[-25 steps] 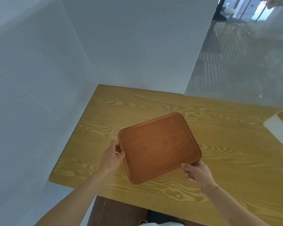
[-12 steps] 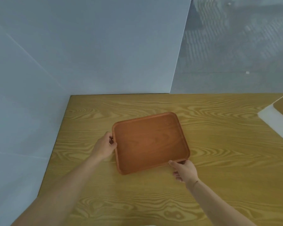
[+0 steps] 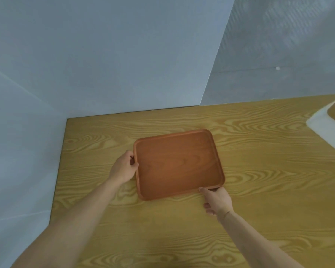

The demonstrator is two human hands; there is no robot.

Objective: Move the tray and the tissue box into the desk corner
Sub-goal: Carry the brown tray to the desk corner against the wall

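A reddish-brown wooden tray (image 3: 179,163) with rounded corners and nothing in it sits low over the light wooden desk (image 3: 259,190), a little right of the far left corner. My left hand (image 3: 124,167) grips its left rim. My right hand (image 3: 217,200) holds its near right corner, thumb on the rim. Whether the tray rests on the desk or hovers just above it I cannot tell. The white tissue box (image 3: 331,123) with a wooden top lies at the far right, partly cut off by the frame edge.
Pale grey partition walls (image 3: 104,64) close the desk's left side and back left, forming the corner (image 3: 68,119). A glass panel (image 3: 278,45) stands behind the right part of the desk.
Both hands carried the tray away from me toward the back left of the desk and lowered it. My view has tilted down and moved closer.
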